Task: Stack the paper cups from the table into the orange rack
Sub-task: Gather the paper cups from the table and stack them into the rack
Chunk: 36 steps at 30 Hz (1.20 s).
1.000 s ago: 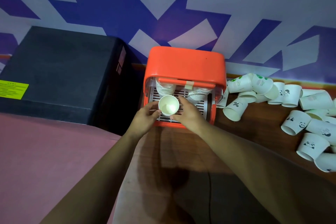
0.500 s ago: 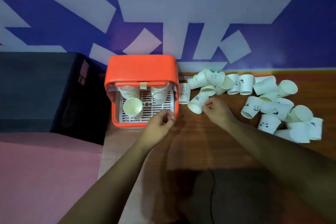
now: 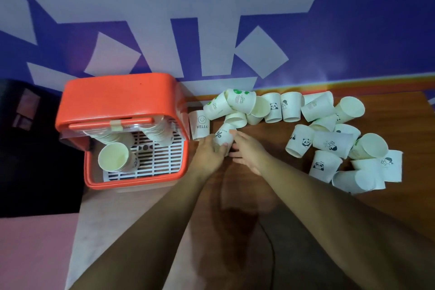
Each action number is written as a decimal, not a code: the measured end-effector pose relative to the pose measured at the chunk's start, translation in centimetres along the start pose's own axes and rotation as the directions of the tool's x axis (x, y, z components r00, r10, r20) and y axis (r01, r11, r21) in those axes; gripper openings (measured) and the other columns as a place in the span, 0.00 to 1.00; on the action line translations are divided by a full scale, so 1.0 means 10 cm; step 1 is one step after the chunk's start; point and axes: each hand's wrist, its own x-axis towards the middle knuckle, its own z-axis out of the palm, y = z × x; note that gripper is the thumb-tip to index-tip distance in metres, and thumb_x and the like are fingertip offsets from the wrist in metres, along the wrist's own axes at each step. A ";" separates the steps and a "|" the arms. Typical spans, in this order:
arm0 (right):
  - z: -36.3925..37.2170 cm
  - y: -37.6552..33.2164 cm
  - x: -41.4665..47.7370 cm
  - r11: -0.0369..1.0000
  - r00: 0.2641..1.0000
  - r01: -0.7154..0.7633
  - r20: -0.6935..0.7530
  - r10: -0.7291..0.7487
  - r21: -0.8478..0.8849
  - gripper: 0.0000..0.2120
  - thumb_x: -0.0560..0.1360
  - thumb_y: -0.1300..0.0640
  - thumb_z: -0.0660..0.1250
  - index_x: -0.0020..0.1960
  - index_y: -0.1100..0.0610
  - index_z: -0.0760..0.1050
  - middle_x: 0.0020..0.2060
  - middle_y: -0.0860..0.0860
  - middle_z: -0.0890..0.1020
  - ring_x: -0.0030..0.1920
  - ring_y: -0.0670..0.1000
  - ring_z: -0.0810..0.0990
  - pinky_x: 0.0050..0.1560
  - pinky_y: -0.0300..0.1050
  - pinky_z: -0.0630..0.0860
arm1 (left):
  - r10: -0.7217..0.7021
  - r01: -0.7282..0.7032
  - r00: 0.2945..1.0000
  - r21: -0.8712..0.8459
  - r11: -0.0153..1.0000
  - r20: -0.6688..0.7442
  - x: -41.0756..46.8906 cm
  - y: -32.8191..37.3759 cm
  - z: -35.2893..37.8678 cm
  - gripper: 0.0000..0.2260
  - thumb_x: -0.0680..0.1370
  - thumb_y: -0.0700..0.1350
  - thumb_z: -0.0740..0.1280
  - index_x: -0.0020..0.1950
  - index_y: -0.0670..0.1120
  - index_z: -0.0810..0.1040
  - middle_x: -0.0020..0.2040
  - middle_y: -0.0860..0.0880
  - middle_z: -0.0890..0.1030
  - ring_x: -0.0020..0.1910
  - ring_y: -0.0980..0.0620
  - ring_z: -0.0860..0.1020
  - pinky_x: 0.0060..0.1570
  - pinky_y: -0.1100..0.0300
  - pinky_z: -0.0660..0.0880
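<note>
The orange rack stands at the left of the wooden table, its white grille holding stacks of paper cups; one stack lies with its mouth toward me. Just right of the rack, a white cup marked with a percent sign sits between my two hands. My left hand curls round its left side. My right hand touches its right side with a fingertip, fingers mostly straight. A "HELLO" cup stands beside the rack.
Several loose paper cups with panda and other prints lie tumbled across the right of the table. A black box sits left of the rack. A blue-and-white patterned wall rises behind. A thin cable runs along the table front.
Both hands left the rack, where one cup stayed, and moved right to the pile. My left hand has now joined the right on the percent cup. The view shifted right.
</note>
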 end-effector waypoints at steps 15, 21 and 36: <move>-0.41 -0.53 -0.32 0.977 0.947 -0.202 0.270 0.176 0.072 0.32 0.80 0.36 0.52 0.62 0.63 0.77 0.53 0.65 0.82 0.42 0.57 0.79 0.42 0.48 0.75 | 0.283 -0.307 0.951 -0.295 0.905 -0.124 -0.22 -0.17 -0.27 0.20 0.75 0.41 0.74 0.63 0.54 0.73 0.60 0.58 0.78 0.61 0.57 0.76 0.62 0.60 0.71; -0.46 -0.79 0.03 0.950 0.924 0.103 -0.324 -0.200 -0.294 0.23 0.78 0.49 0.63 0.63 0.66 0.72 0.38 0.57 0.82 0.30 0.52 0.80 0.29 0.42 0.73 | 0.185 -0.204 0.976 -0.180 0.962 -0.114 -0.18 -0.29 -0.21 0.09 0.79 0.40 0.69 0.57 0.51 0.78 0.56 0.53 0.82 0.56 0.53 0.81 0.58 0.60 0.76; -0.48 -0.93 0.30 0.984 0.937 0.179 -0.301 -0.178 -0.026 0.11 0.78 0.52 0.68 0.58 0.55 0.77 0.37 0.53 0.78 0.28 0.48 0.69 0.28 0.43 0.68 | 0.318 -0.448 0.827 0.200 0.872 0.463 -0.31 -0.46 0.00 0.45 0.68 0.51 0.80 0.79 0.58 0.59 0.79 0.55 0.58 0.76 0.55 0.60 0.73 0.58 0.63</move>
